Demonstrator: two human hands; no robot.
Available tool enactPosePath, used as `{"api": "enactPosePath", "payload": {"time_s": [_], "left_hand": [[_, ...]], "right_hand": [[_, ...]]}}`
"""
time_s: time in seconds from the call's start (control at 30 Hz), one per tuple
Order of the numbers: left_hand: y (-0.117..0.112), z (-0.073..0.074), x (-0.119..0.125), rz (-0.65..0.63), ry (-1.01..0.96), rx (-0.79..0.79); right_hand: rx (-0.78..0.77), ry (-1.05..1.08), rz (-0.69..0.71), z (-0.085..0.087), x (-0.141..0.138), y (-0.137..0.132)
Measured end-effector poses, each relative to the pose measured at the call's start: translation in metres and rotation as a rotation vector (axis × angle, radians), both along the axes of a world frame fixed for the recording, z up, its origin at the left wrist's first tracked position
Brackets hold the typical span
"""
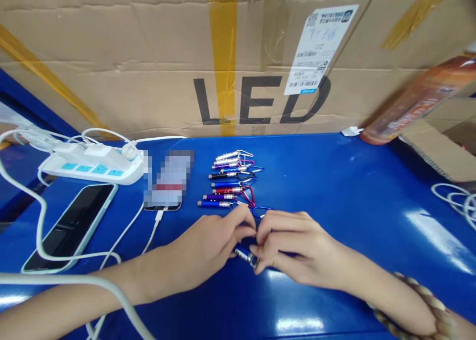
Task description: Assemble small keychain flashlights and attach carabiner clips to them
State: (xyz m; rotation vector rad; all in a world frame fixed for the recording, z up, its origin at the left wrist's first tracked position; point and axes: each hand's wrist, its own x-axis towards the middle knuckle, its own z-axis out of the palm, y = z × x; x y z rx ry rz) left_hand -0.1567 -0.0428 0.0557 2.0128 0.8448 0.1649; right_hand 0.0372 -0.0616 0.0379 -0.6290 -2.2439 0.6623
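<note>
Both of my hands meet over the blue table, closed around a small blue keychain flashlight (pixel 243 254). My left hand (pixel 219 241) pinches it from the left, and its far end is hidden by the fingers. My right hand (pixel 292 246) grips the silver end with fingertips pressed together. Just beyond the hands lies a column of several similar keychain flashlights in blue, purple, red, black and silver, each with a carabiner clip. The nearest is a blue flashlight (pixel 213 204), close to my left fingers.
A large cardboard box (pixel 148 57) stands along the back. At left are a white power strip (pixel 130 174), a dark-screened phone (pixel 74 226), a pixelated phone (pixel 171 181) and white cables crossing my left arm. An orange drink bottle (pixel 416 102) leans at back right, near a white plug (pixel 351 131).
</note>
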Motion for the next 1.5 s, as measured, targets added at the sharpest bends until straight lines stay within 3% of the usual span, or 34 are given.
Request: {"api": "enactPosePath", "payload": {"time_s": [0.13,0.43,0.8,0.9,1.07,1.17,1.33,1.5], "left_hand": [[-0.001,-0.003,0.0,0.116,-0.01,-0.035],[0.005,0.003,0.005,0.129,-0.139,-0.053],[0.001,0.0,0.004,0.145,-0.288,-0.088],[0.001,-0.002,0.005,0.181,-0.289,-0.063],[0.005,-0.001,0.005,0.232,-0.218,0.017],[0.008,0.001,0.003,0.223,-0.192,-0.022],[0.011,0.003,0.002,0.188,-0.149,-0.115],[0.011,0.002,0.002,0.125,-0.127,-0.166]], "right_hand": [[-0.008,-0.012,-0.116,0.002,0.005,0.006],[-0.268,0.174,-0.243,0.006,0.01,0.017],[-0.577,0.384,-0.157,0.008,0.008,0.014],[-0.478,0.386,-0.214,0.002,0.003,0.012],[-0.022,0.24,-0.292,-0.006,0.004,0.014],[0.146,0.128,-0.282,-0.007,0.013,0.016],[0.252,0.004,-0.236,-0.004,0.024,0.017],[0.259,-0.049,-0.203,0.001,0.027,0.018]]}}
